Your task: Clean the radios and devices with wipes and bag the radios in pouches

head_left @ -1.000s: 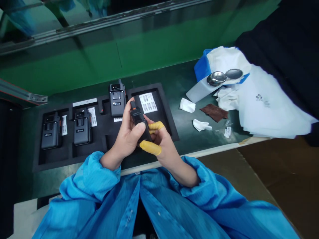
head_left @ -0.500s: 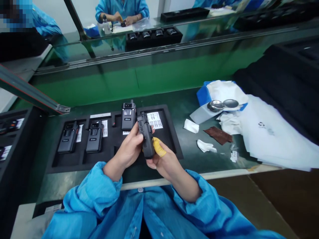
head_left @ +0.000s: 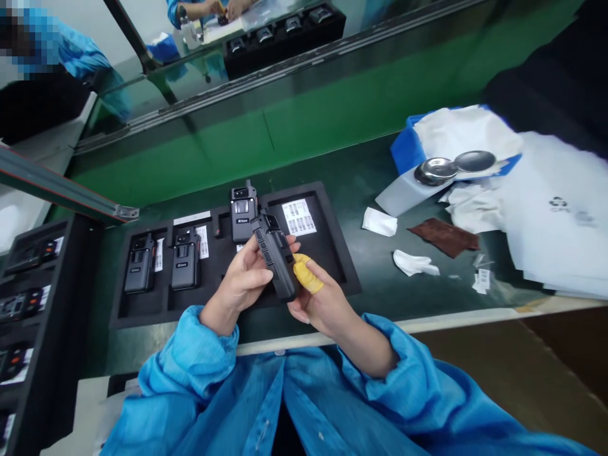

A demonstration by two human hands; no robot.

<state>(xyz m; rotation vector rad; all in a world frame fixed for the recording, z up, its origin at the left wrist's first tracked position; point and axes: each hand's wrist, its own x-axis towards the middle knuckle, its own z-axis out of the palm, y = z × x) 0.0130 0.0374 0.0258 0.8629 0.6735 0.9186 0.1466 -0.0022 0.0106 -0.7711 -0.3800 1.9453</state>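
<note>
Both hands hold one small black radio-like device [head_left: 276, 254] above a black foam tray [head_left: 342, 269]. My left hand [head_left: 242, 282] grips its left side with thumb and fingers. My right hand [head_left: 319, 297], with a yellow finger cot on one finger, is wrapped round its lower right side. The device is tilted, its side buttons facing me. Three similar black devices [head_left: 244, 212] lie in the tray's pockets, with white label slips [head_left: 299, 217] beside them.
A second black tray with devices [head_left: 28, 297] stands at the left. To the right lie white wipes [head_left: 379, 221], a brown cloth [head_left: 444, 235], two metal dishes [head_left: 434, 171] on a blue-and-white pack and white sheets [head_left: 560, 221]. Another person's hands [head_left: 228, 7] work across the belt.
The device has turned in my hands from nearly upright to tilted, side buttons now facing me. My view rose and then shifted, so the scene sits further right.
</note>
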